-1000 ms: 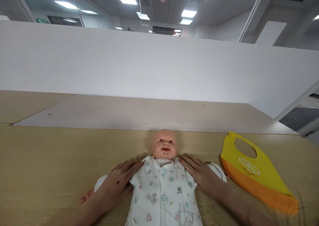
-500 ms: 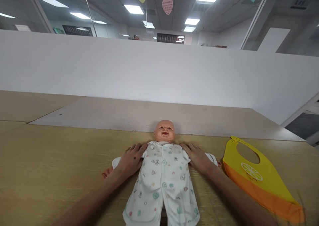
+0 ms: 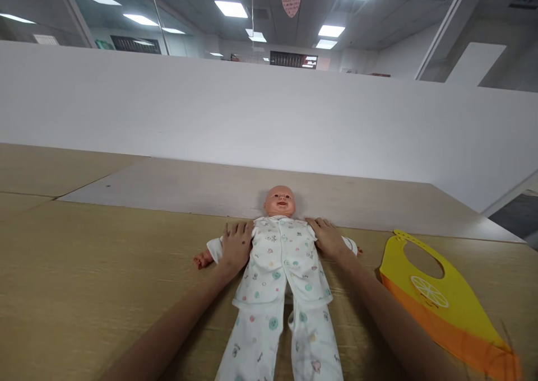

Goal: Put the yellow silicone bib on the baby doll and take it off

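Note:
A bald baby doll (image 3: 280, 200) lies face up on the table, its head toward the far side. It wears a white printed top (image 3: 279, 246) and matching trousers (image 3: 260, 325); the feet are out of the frame. My left hand (image 3: 237, 245) closes over the doll's upper arm at the left, thumb hidden. Over the other upper arm, near the shoulder, my right hand (image 3: 328, 238) is closed the same way. The doll's arms stretch out sideways beneath my hands, with one small doll hand (image 3: 203, 259) showing at the left.
A yellow and orange bib (image 3: 437, 297) lies flat at the right, beside my right forearm. The wooden table (image 3: 105, 258) has a paler strip (image 3: 202, 185) along its back. A white partition (image 3: 269, 117) with glass above rises behind it.
The doll has slid away from me along the table, with both hands moving along on its arms. More of the trousers now shows. The bib stays in place.

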### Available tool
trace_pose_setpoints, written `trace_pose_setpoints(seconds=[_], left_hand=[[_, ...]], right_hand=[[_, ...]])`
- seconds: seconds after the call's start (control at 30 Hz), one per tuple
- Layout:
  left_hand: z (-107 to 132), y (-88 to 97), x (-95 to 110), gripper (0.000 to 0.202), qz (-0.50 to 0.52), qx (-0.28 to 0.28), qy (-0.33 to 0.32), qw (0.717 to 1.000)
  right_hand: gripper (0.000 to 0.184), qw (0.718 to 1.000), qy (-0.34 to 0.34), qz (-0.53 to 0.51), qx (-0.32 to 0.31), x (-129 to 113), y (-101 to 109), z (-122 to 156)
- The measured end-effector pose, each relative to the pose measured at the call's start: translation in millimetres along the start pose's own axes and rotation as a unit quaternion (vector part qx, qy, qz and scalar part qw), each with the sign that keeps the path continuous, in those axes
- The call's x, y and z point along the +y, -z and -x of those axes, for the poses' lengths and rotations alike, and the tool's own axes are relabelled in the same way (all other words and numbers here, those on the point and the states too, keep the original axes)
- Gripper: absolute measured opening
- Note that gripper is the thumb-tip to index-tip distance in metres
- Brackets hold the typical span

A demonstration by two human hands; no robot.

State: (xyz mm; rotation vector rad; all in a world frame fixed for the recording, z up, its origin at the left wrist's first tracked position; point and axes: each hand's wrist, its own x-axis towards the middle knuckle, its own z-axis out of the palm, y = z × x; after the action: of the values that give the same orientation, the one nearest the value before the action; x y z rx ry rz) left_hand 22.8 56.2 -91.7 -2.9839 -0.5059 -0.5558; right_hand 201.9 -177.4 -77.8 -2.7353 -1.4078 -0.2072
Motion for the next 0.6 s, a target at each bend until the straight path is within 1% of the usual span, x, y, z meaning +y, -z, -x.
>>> trace_pose_setpoints(seconds=[0.23,0.33,0.4,0.5,0.6], left_hand=[[-24,-18.2,5,0.04,0.001,0.027,0.057,0.998],[-34,-25.7,3,0.038,0.003,0.036,0.074,0.997],[-38,-27.4,0,0.037,0.027,0.05,0.071,0.996],[-34,-24.7,-2,0.038,0.074,0.067,0.044,0.994],[-13,-16.4,-1,0.045,0.117,0.08,0.009,0.99]], right_hand=[[0.045,0.998,-0.002,0.058,0.019,6,-9,-22],[0.042,0.998,-0.016,0.062,0.03,0,-12,-24],[0.04,0.997,-0.029,0.061,0.037,-6,-12,-21],[0.043,0.997,-0.031,0.051,0.048,-17,-7,-10],[0.047,0.997,-0.035,0.023,0.07,-25,-7,11]])
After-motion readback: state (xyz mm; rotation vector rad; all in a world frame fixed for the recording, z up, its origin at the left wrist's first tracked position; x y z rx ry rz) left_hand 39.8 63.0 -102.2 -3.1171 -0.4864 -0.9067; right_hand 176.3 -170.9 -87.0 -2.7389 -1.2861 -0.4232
